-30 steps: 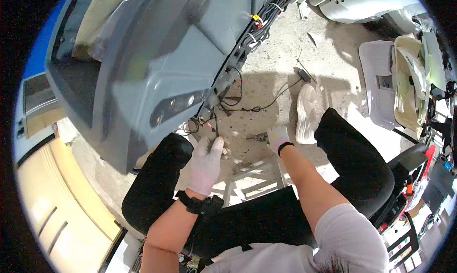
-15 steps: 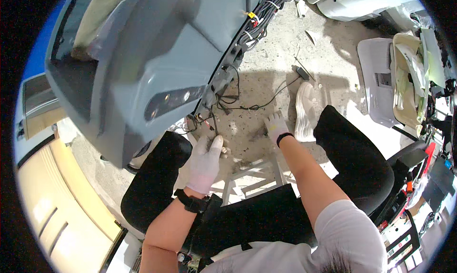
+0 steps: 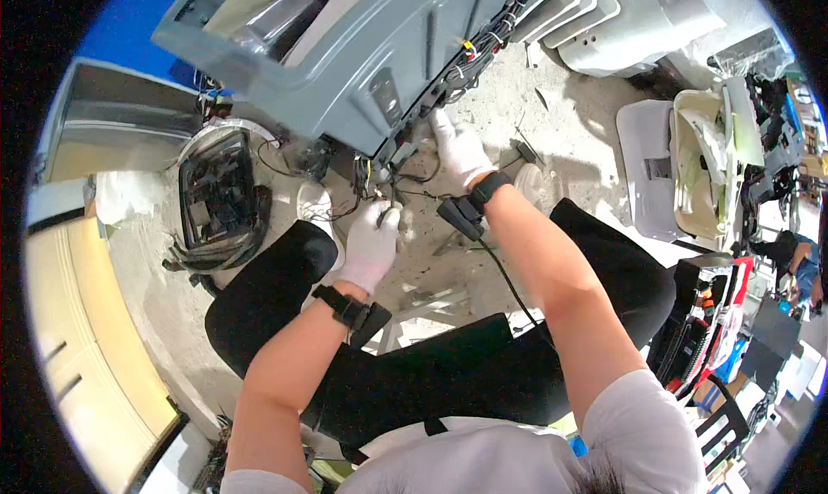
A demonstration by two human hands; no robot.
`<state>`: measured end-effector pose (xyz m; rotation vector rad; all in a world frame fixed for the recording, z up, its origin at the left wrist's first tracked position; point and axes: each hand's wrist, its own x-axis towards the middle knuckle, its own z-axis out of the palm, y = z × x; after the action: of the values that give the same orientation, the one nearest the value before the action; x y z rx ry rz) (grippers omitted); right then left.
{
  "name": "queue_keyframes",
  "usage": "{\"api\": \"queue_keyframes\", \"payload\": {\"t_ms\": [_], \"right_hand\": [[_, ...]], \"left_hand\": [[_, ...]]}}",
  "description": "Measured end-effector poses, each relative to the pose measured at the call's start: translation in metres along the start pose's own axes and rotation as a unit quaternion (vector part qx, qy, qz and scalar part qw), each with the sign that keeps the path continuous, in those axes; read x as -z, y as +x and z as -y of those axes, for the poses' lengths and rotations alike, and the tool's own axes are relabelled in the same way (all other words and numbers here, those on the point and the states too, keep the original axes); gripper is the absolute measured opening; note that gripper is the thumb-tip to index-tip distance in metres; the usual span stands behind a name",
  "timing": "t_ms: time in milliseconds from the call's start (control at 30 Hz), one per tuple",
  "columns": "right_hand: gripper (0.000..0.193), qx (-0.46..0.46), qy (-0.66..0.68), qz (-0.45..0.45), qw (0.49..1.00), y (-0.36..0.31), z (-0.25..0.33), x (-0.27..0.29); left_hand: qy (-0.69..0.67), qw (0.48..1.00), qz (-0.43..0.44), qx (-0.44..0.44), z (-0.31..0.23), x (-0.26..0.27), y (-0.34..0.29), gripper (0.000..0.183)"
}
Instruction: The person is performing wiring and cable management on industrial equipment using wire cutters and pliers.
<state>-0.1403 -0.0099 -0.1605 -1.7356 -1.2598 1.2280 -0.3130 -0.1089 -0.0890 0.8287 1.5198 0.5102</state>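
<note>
My left hand (image 3: 369,246), in a white glove, is closed with thumb and finger pinched round a thin black cable (image 3: 393,194) below the panel's lower corner. Loose wires and connectors (image 3: 364,171) hang just beyond it. My right hand (image 3: 464,153), also gloved, reaches up to the edge of the large grey panel (image 3: 345,89), beside a wiring harness (image 3: 470,67). One finger stretches toward that edge; the others are mostly hidden, so whether they hold anything cannot be told. A black strap with a small box (image 3: 461,216) is on the right wrist.
A black cable-ringed part (image 3: 220,188) lies on the floor at left, near cream-coloured panels (image 3: 95,322). Pale trim pieces (image 3: 647,171) and a cream tray-like part (image 3: 697,158) stand at right. Light panels (image 3: 638,20) stack at the back. A stool (image 3: 414,309) is between my legs.
My right hand has moved up and left from the floor area to the panel's edge. The panel appears farther up in view. My left hand stays pinched on the cable.
</note>
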Motion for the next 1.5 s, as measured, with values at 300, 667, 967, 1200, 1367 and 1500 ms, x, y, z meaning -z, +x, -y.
{"api": "queue_keyframes", "payload": {"t_ms": [300,667,967,1200,1367,1500], "right_hand": [[0.035,-0.149,0.201,-0.133,0.959,-0.070,0.021,0.119],[0.028,0.189,-0.350,0.424,0.814,-0.193,0.051,0.047],[0.041,0.230,-0.329,0.464,0.790,-0.196,0.034,0.034],[0.082,-0.126,-0.123,0.092,0.980,-0.118,0.011,0.060],[0.054,0.010,-0.008,0.075,0.997,-0.106,0.041,0.054],[0.040,-0.079,0.032,0.094,0.992,-0.075,0.023,0.063]], "left_hand": [[-0.041,0.950,-0.172,-0.257,0.035,0.015,0.054,0.037],[-0.172,0.971,0.156,0.058,0.013,-0.007,0.002,0.039],[-0.019,0.962,0.263,-0.071,-0.025,-0.005,-0.006,0.030],[0.209,0.932,0.224,-0.193,-0.034,-0.025,-0.002,0.023],[0.322,0.874,0.243,-0.272,-0.026,-0.033,-0.002,0.030],[0.362,0.840,0.306,-0.262,-0.021,-0.043,-0.018,0.037]]}}
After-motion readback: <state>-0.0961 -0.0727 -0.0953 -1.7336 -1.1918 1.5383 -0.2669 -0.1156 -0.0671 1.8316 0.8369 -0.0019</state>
